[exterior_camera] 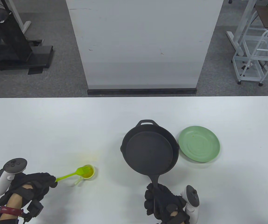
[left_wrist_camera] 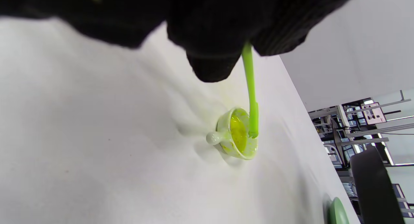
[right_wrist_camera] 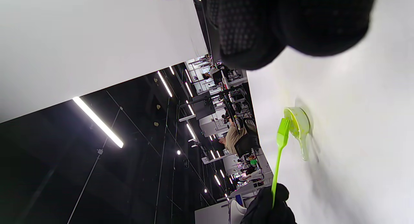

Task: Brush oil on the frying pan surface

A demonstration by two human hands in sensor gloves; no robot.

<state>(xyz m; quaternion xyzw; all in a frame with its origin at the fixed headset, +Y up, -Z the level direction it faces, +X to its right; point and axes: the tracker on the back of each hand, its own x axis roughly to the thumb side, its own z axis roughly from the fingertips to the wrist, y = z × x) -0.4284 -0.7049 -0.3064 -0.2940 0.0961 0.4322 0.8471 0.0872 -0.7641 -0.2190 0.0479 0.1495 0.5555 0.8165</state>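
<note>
A black cast-iron frying pan (exterior_camera: 149, 151) sits mid-table, its handle pointing toward me. My right hand (exterior_camera: 163, 201) grips that handle. My left hand (exterior_camera: 37, 184) holds the handle of a green silicone brush (exterior_camera: 72, 173). The brush head rests in a small yellow-green cup of oil (exterior_camera: 88, 172). In the left wrist view the brush (left_wrist_camera: 250, 88) hangs from my fingers with its tip at the rim of the cup (left_wrist_camera: 234, 133). In the right wrist view the brush (right_wrist_camera: 279, 146) and the cup (right_wrist_camera: 299, 123) show beyond my gloved fingers (right_wrist_camera: 252, 33).
A pale green plate (exterior_camera: 199, 147) lies just right of the pan. A faint yellow oil stain (exterior_camera: 87, 156) marks the table behind the cup. A white panel (exterior_camera: 143, 44) stands beyond the table's far edge.
</note>
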